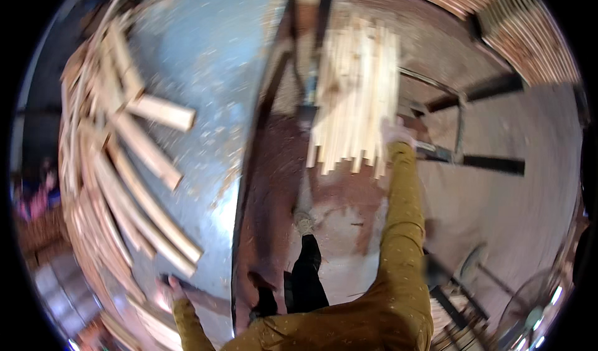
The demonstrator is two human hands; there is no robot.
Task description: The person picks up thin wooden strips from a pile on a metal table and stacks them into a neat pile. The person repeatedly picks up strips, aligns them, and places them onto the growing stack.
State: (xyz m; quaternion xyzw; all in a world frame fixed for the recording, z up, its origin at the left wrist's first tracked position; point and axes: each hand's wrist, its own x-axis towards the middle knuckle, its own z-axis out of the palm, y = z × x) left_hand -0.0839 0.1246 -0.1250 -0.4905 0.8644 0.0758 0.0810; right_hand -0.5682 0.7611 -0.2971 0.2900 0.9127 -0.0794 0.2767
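Note:
A bundle of pale wooden strips [356, 95] lies side by side ahead of me, their near ends uneven. My right hand [399, 133] is at the bundle's near right edge, the arm stretched out in a mustard sleeve; motion smears its fingers. To the left, my left hand [168, 290] is low over the near part of a blue-grey metal tabletop [208, 95], close to several loose wooden strips [146, 195]. Its fingers are blurred too, and I see no strip clearly in them.
More wood is heaped along the table's left side, with a short block [161, 111] jutting inward. Dark metal bars [492, 164] stand right of the bundle. Stacked slats [526, 33] fill the far right, and a round fan [532, 317] is at the lower right. Sawdust and chips dot the tabletop.

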